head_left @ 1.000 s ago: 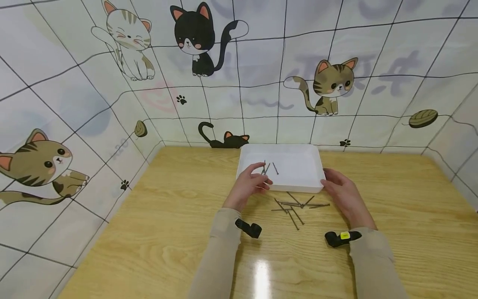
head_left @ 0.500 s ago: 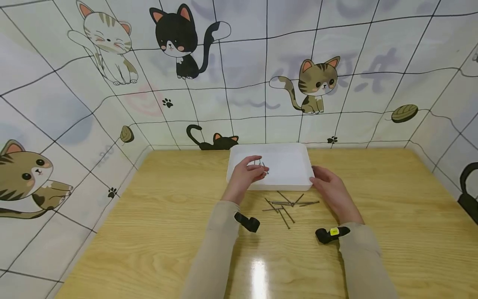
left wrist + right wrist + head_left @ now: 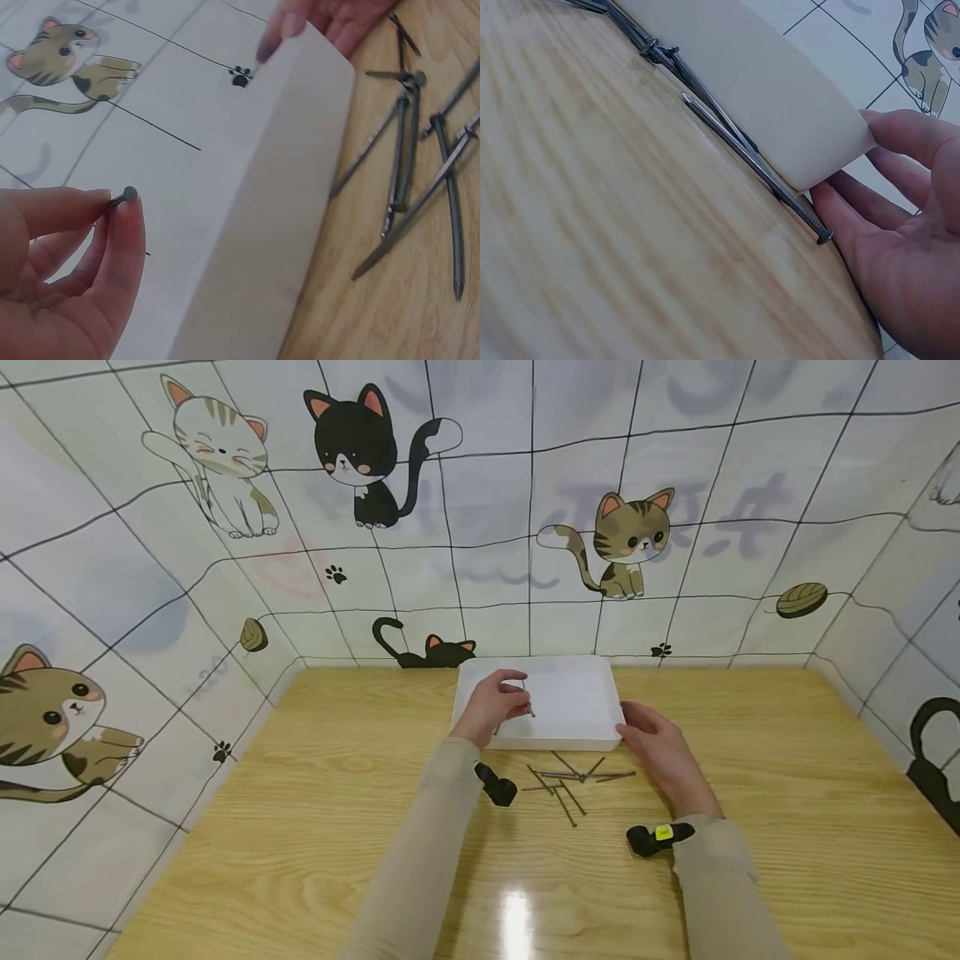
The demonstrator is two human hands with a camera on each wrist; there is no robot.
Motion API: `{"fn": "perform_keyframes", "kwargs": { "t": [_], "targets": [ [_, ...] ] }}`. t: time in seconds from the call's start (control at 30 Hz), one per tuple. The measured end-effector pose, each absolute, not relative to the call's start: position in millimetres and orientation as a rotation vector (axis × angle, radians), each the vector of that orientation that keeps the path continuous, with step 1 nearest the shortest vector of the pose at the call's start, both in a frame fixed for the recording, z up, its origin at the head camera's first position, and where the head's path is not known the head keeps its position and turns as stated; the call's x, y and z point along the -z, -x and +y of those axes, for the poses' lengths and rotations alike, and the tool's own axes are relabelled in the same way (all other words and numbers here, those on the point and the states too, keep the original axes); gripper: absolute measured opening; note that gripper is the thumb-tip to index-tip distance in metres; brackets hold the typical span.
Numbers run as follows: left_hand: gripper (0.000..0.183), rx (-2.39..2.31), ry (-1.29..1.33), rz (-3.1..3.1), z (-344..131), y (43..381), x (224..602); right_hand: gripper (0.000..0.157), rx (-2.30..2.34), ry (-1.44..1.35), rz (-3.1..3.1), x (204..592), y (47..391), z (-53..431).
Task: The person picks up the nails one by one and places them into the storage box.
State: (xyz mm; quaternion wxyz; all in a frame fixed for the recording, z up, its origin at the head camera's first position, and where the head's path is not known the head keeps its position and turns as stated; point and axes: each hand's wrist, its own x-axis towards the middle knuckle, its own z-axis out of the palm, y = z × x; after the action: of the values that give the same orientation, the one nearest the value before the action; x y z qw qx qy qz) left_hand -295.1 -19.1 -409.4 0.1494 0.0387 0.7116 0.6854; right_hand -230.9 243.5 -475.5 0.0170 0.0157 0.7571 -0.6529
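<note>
My left hand (image 3: 489,706) is over the left part of a shallow white tray (image 3: 573,697). Between its thumb and forefinger it pinches a nail (image 3: 130,193), whose flat round head shows past the fingertips in the left wrist view. Another dark end (image 3: 148,253) peeks out by the fingers, mostly hidden. My right hand (image 3: 663,752) grips the tray's near right corner, its thumb low on the wall and a finger at the rim in the right wrist view. Several long dark steel nails (image 3: 455,240) lie crossed on the table right before the tray.
The pale wood-grain table (image 3: 337,827) runs back to a wall sheet (image 3: 495,568) printed with cats and grid lines, close behind the tray. One loose nail (image 3: 787,196) lies against the right thumb. Light glares on the table (image 3: 515,918) near the front.
My left hand has reached slightly further forward over the tray, and its fingers have drawn closer together. The right hand stays at the tray's corner. The head view has swung a little to the right.
</note>
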Motion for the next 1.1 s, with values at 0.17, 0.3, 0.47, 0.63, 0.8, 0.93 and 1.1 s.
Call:
{"fn": "perform_keyframes", "kwargs": {
  "t": [0.17, 0.3, 0.47, 0.63, 0.8, 0.93, 1.1],
  "targets": [
    [0.038, -1.875, -0.101, 2.085, -13, 304, 415, 0.063, 2.056, -0.056, 2.337, 477, 233, 241],
    [0.037, -1.852, -0.063, 2.111, -11, 310, 417, 0.061, 2.063, -0.058, 2.332, 477, 234, 240],
    [0.035, -1.824, -0.034, 2.121, -6, 317, 416, 0.061, 2.063, -0.081, 2.343, 476, 233, 241],
    [0.031, -1.745, 0.035, 2.151, 0, 324, 420, 0.062, 2.073, -0.074, 2.33, 477, 231, 243],
    [0.029, -1.708, 0.088, 2.146, 5, 332, 429, 0.062, 2.092, -0.059, 2.312, 480, 232, 243],
    [0.024, -1.634, 0.088, 2.232, 7, 335, 437, 0.061, 2.071, -0.074, 2.323, 483, 234, 242],
    [0.019, -1.523, 0.044, 2.322, 11, 335, 442, 0.059, 2.055, -0.084, 2.344, 481, 234, 242]
  ]
}}
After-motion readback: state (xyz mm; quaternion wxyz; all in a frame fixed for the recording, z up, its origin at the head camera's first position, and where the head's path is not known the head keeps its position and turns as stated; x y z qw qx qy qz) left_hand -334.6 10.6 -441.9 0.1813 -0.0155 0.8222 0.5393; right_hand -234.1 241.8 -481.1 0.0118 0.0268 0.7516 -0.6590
